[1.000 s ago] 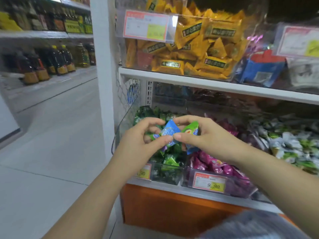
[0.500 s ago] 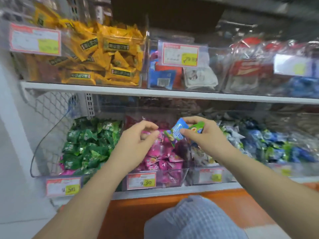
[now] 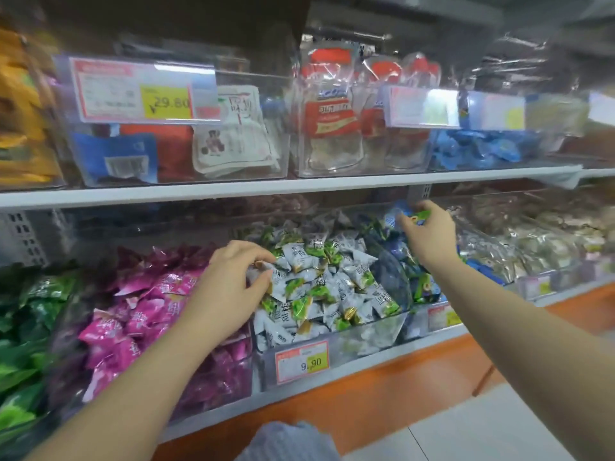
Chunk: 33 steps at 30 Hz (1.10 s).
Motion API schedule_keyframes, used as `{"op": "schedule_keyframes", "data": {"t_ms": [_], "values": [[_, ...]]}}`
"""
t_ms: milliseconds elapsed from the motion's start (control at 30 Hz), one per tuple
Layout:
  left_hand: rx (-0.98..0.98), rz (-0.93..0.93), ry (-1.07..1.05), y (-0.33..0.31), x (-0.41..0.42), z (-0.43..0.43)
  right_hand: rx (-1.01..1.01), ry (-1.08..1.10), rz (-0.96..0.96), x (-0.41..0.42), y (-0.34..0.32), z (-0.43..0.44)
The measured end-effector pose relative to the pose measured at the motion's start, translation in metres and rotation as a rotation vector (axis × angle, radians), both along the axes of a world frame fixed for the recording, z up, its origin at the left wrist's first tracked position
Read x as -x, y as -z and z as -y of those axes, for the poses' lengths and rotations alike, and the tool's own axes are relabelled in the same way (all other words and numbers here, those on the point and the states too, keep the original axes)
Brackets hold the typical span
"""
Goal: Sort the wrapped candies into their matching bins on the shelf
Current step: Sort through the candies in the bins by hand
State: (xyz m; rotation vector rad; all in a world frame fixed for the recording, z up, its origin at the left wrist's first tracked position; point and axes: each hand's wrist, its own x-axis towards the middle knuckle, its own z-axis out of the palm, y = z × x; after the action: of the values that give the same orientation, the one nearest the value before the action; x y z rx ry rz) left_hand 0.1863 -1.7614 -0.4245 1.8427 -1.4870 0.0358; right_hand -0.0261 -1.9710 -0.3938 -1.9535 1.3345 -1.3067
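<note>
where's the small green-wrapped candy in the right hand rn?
Head view, right of centre: the small green-wrapped candy is pinched in the right hand, held over the clear bin of blue-and-green candies, just right of the white-and-green candy bin.

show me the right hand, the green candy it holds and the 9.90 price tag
right hand (image 3: pixel 429 241), head view, back of the hand
green candy (image 3: pixel 421 216), head view, wrapper showing above the fingers
9.90 price tag (image 3: pixel 302 361), head view, middle of the label
</note>
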Motion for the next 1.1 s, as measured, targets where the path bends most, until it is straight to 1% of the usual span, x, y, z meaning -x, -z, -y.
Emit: {"op": "schedule_keyframes", "data": {"t_ms": [67, 133, 167, 233, 300, 333, 467, 600, 767, 867, 933, 1100], "values": [[-0.014, -0.002, 0.002, 0.001, 0.000, 0.008, -0.036, 0.067, -0.003, 0.001, 0.002, 0.026], [-0.006, -0.008, 0.005, 0.004, -0.001, 0.014, -0.099, 0.096, -0.063, 0.000, 0.003, 0.048], [-0.003, -0.009, 0.009, 0.004, 0.000, 0.015, -0.125, 0.084, -0.124, -0.001, 0.004, 0.056], [-0.005, -0.005, 0.020, 0.006, 0.000, 0.017, -0.150, 0.073, -0.328, -0.003, 0.010, 0.067], [-0.015, 0.000, 0.021, 0.008, 0.001, 0.016, -0.113, 0.106, -0.505, -0.003, 0.014, 0.067], [-0.015, 0.001, 0.022, 0.009, 0.000, 0.015, -0.083, 0.112, -0.541, -0.002, 0.016, 0.063], [-0.010, -0.001, 0.039, 0.010, 0.000, 0.008, 0.010, 0.034, -0.581, 0.003, 0.018, 0.035], [0.019, 0.010, 0.044, 0.006, -0.004, -0.012, 0.036, -0.148, -0.540, -0.005, 0.013, -0.008], [0.052, 0.045, -0.012, 0.000, -0.026, -0.073, 0.100, -0.431, -0.541, -0.046, -0.004, -0.083], [0.107, 0.073, -0.073, -0.003, -0.051, -0.123, 0.158, -0.596, -0.543, -0.088, -0.012, -0.126], [0.111, 0.074, -0.128, -0.001, -0.068, -0.155, 0.182, -0.713, -0.555, -0.119, -0.016, -0.155], [0.137, 0.018, -0.332, 0.010, -0.112, -0.227, 0.248, -0.978, -0.562, -0.188, -0.020, -0.229]]}}
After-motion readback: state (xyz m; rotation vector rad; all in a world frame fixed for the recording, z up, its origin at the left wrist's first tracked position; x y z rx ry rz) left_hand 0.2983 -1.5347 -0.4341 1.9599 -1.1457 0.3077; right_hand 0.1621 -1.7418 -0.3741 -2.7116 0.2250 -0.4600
